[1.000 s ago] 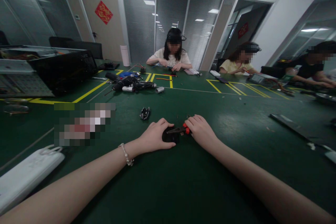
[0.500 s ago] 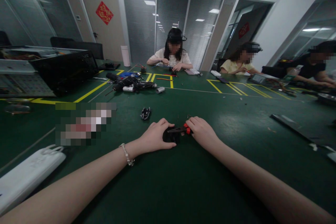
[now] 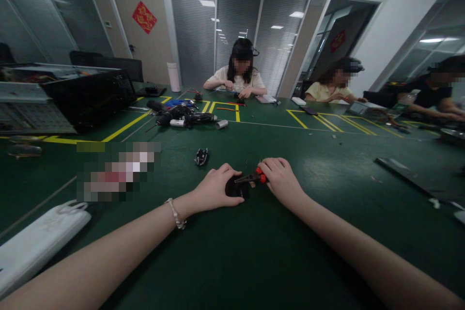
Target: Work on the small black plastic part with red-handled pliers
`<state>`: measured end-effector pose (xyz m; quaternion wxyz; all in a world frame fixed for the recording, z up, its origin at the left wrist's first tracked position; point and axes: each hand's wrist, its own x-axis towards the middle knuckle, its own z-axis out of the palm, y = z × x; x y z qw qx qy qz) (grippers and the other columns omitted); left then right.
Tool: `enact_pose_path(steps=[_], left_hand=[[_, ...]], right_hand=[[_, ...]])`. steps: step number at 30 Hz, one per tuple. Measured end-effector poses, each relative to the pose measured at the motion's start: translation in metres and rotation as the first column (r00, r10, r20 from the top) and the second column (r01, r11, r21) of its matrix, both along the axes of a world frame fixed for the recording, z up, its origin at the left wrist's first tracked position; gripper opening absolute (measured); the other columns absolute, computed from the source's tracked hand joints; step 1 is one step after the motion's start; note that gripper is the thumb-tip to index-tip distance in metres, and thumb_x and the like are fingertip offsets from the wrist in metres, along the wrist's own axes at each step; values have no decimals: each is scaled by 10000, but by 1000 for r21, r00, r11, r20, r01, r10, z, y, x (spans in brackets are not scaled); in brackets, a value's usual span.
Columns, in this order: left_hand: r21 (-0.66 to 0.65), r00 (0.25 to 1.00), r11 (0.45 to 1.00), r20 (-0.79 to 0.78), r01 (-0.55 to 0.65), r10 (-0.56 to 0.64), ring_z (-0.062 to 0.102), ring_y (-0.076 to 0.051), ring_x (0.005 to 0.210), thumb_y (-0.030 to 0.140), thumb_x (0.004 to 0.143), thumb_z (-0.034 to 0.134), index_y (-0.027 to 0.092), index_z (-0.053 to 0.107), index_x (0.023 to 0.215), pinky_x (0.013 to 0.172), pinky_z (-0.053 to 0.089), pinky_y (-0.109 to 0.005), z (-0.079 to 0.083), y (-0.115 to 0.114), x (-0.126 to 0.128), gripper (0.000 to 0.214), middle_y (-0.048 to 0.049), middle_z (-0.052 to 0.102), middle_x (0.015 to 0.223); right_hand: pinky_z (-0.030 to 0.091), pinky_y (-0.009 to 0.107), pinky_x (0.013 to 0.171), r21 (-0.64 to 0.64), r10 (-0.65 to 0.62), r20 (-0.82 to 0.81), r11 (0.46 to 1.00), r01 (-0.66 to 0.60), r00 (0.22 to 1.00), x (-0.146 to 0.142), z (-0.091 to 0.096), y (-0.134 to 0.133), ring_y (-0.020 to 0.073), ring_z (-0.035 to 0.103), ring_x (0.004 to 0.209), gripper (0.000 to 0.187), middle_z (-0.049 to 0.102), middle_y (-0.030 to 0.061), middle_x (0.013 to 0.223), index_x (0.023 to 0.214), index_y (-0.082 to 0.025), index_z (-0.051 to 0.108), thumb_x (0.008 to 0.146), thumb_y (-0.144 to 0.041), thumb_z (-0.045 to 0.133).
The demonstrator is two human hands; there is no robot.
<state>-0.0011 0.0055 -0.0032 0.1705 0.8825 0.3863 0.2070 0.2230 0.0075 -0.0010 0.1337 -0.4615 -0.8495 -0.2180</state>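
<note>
My left hand is closed around the left side of a small black plastic part on the green table, thumb in front and fingers behind. In my right hand are red-handled needle-nose pliers, gripped by the handles. Their dark jaws point left over the top of the black part; whether they pinch anything is too small to tell. A small brownish piece shows just below the pliers. Beyond my left hand lies a small black and silver opened piece.
A pile of black cables lies farther back, left of centre. At the left stand a black computer case and a white long object. A dark flat panel lies at the right. Several people sit across the table.
My right hand and the pliers have shifted slightly to the right, and the jaws now sit a little farther right over the black part. The left hand stays in place.
</note>
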Motion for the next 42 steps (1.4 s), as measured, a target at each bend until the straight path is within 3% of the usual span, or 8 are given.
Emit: enact_pose_path(steps=[8, 16, 42], left_hand=[[-5, 1000, 1000, 0, -1, 1, 509, -219, 903, 527, 639, 599, 244, 435, 1161, 810, 382, -354, 1, 0, 0, 616, -32, 469, 1044], [-31, 1000, 999, -11, -10, 9, 505, -230, 907, 554, 637, 583, 245, 433, 1166, 805, 383, -361, 0, 1, 0, 631, -38, 466, 1043], [-72, 1000, 997, -5, -8, 8, 499, -230, 910, 534, 651, 582, 247, 423, 1175, 802, 391, -367, 7, -3, 0, 618, -40, 456, 1063]], right_hand=[[354, 318, 718, -33, -17, 13, 999, 17, 1000, -1, 0, 1, 221, 469, 916, 326, 544, 103, 998, 990, -122, 522, 677, -45, 477], [360, 333, 784, -5, 31, -16, 1000, -31, 999, -1, -4, 3, 227, 466, 962, 295, 548, 119, 1007, 1004, -98, 515, 730, -38, 424], [345, 320, 730, -25, 44, 44, 999, -43, 998, -2, -2, 3, 225, 468, 950, 237, 561, 96, 1000, 955, -138, 532, 749, -66, 441]])
